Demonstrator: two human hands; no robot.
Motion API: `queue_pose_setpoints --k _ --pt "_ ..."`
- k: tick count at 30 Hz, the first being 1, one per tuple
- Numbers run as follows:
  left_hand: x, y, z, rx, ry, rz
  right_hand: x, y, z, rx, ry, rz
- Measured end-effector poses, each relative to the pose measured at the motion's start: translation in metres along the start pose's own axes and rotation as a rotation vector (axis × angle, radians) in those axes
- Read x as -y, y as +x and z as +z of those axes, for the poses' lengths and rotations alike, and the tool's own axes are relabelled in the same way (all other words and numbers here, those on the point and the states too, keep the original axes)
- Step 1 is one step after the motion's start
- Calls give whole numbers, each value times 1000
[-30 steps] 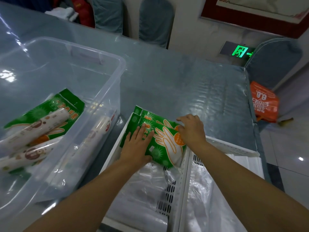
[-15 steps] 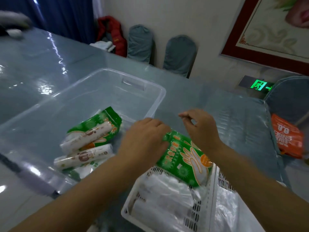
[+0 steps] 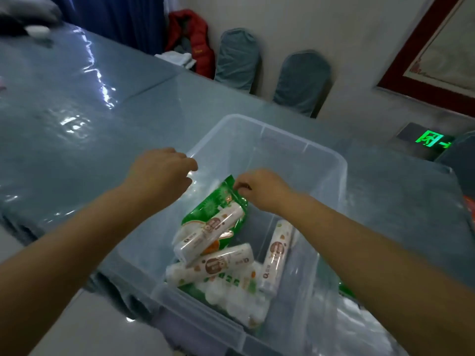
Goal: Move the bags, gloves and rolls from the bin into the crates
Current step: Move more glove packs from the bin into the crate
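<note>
A clear plastic bin (image 3: 282, 136) stands on the table in front of me. Inside it a green glove pack (image 3: 214, 202) leans up, with three white printed rolls (image 3: 210, 231) (image 3: 214, 265) (image 3: 279, 253) lying on and beside it. Under them lies a white bag (image 3: 239, 300). My right hand (image 3: 259, 188) is inside the bin and pinches the top edge of the green glove pack. My left hand (image 3: 162, 170) hovers over the bin's left rim, fingers loosely curled, holding nothing. The crates are almost wholly hidden behind my right arm.
A sliver of green pack (image 3: 345, 289) and clear plastic bags (image 3: 359, 327) show at lower right, by the bin. The table (image 3: 77, 124) has a glossy blue-grey cover. Covered chairs (image 3: 300, 80) and a red jacket (image 3: 192, 39) stand by the far wall.
Both hands left the glove pack in the white crate and moved left to the clear bin. My right hand now pinches another green pack there. The view swung left.
</note>
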State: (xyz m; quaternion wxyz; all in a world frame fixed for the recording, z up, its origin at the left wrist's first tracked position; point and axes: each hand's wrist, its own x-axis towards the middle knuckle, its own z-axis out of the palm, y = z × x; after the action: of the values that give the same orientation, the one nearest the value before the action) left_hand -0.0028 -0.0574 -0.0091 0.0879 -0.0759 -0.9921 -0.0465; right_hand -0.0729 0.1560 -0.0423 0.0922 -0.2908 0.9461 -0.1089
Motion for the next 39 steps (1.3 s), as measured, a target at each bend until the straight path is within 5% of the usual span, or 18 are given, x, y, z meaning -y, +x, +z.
queue_pose_setpoints --k 8,13,18,24,31,35,39 --pt "37 -1 24 -63 -260 106 35 70 98 265 -80 15" --pt "42 -1 27 -60 -353 121 23 67 105 259 -412 -51" --pt "43 0 27 -77 -347 134 2 40 77 158 -318 15" --pt "32 19 18 -91 -210 204 -15 2 1 -203 75 339" --pt "-24 61 -8 -25 -822 52 -15 -59 -58 -761 996 448" --pt "-76 74 -17 135 -1072 98 -16 -95 -71 -893 1202 493" --pt "-128 76 -28 45 -1095 201 -28 -141 -80 -989 1234 596"
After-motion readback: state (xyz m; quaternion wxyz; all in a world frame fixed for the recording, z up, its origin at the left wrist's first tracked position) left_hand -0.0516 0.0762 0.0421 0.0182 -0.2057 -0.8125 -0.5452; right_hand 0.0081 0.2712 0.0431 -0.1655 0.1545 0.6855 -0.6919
